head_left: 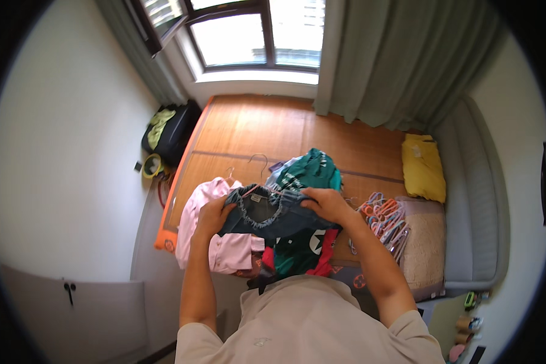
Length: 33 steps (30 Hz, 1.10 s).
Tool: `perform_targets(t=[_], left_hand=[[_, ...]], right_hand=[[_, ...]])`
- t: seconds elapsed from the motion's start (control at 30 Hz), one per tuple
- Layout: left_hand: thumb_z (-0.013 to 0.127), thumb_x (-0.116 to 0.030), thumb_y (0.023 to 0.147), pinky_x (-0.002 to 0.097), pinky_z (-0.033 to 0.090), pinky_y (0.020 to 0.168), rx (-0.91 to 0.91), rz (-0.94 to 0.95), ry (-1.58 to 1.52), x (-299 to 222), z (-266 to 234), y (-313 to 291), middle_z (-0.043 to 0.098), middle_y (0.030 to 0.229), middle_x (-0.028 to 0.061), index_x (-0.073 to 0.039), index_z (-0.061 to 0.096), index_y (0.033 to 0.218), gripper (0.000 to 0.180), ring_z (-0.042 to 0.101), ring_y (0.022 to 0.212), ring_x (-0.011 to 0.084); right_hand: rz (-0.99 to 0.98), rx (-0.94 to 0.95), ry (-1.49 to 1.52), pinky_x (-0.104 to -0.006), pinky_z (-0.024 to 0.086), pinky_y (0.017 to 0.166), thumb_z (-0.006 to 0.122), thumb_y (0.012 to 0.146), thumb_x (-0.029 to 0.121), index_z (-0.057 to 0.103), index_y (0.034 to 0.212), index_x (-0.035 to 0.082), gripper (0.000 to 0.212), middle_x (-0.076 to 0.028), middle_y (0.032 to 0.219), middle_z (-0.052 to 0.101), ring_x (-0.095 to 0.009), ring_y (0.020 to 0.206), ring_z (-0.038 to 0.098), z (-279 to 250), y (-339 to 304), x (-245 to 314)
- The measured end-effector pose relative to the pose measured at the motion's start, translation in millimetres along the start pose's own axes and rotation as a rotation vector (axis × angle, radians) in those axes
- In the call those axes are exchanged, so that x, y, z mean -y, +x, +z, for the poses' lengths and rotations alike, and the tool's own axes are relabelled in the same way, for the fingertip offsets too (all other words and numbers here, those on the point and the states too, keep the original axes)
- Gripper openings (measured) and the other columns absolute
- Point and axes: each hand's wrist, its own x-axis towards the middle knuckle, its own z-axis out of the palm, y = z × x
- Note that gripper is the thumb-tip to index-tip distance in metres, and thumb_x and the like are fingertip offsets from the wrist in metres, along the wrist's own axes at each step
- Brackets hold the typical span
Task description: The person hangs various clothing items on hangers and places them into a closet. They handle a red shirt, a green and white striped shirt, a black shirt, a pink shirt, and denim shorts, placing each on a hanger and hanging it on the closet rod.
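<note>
Between my two hands a dark blue-grey top (291,223) with a ruffled neckline is held up by its shoulders. A pink hanger (253,190) shows at its neck opening. My left hand (214,213) is closed on the left shoulder, and my right hand (327,205) grips the right one. To the left lies a pink long-sleeved garment (195,213), with a hanger hook at its top. Behind the top rests a green garment (315,171) with white print. Nearer me is a dark green and red garment (294,258) with a white star, partly covered.
The clothes lie on a bed with a woven mat (242,124). To the right are a heap of hangers (383,218), a beige pillow (421,246) and a folded yellow garment (423,167) by the grey headboard (476,200). A black suitcase (179,130) stands left of the bed.
</note>
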Motion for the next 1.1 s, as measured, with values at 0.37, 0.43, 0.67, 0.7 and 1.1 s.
perform_targets(t=[0.37,0.43,0.67,0.7,1.1], left_hand=[[0.072,-0.03,0.094,0.0425,0.048,0.067,-0.062,-0.518,0.117,67,-106,-142,0.066,0.08,0.0198,-0.005,0.071,0.096,0.026,0.064,0.072,0.0364],[0.072,-0.03,0.093,0.0427,0.048,0.067,-0.075,-0.571,0.127,80,-121,-141,0.067,0.082,0.0195,-0.006,0.073,0.098,0.025,0.065,0.073,0.0366],[0.069,-0.025,0.094,0.0455,0.051,0.081,0.024,-0.46,0.149,205,-106,-61,0.072,0.096,0.0168,-0.007,0.074,0.104,0.021,0.067,0.094,0.0384],[0.069,-0.023,0.094,0.0459,0.051,0.082,0.032,-0.403,0.141,232,-95,-44,0.072,0.097,0.0172,-0.007,0.074,0.104,0.02,0.067,0.094,0.0388],[0.068,-0.012,0.09,0.0489,0.049,0.093,-0.037,-0.14,0.059,546,125,146,0.072,0.106,0.016,-0.006,0.07,0.113,0.024,0.065,0.106,0.0382]], right_hand=[[-0.074,0.382,0.442,-0.0456,0.051,0.069,0.071,0.095,0.025,0.067,0.101,0.003,0.022,-0.022,0.086,0.067,-0.043,0.081,0.066,179,41,79],[-0.014,0.37,0.542,-0.0445,0.051,0.069,0.071,0.095,0.024,0.067,0.101,0.002,0.023,-0.023,0.085,0.066,-0.044,0.079,0.065,207,53,89],[0.387,0.378,0.645,-0.0344,0.052,0.069,0.075,0.094,0.019,0.074,0.107,0.004,0.02,-0.018,0.082,0.07,-0.022,0.07,0.067,296,92,48],[0.442,0.362,0.647,-0.0332,0.053,0.071,0.074,0.094,0.019,0.075,0.109,0.004,0.02,-0.015,0.084,0.073,-0.019,0.073,0.068,308,99,35],[0.662,0.216,0.296,-0.0375,0.053,0.07,0.079,0.089,0.026,0.075,0.101,0.004,0.026,-0.019,0.081,0.071,-0.031,0.074,0.07,491,206,-195]])
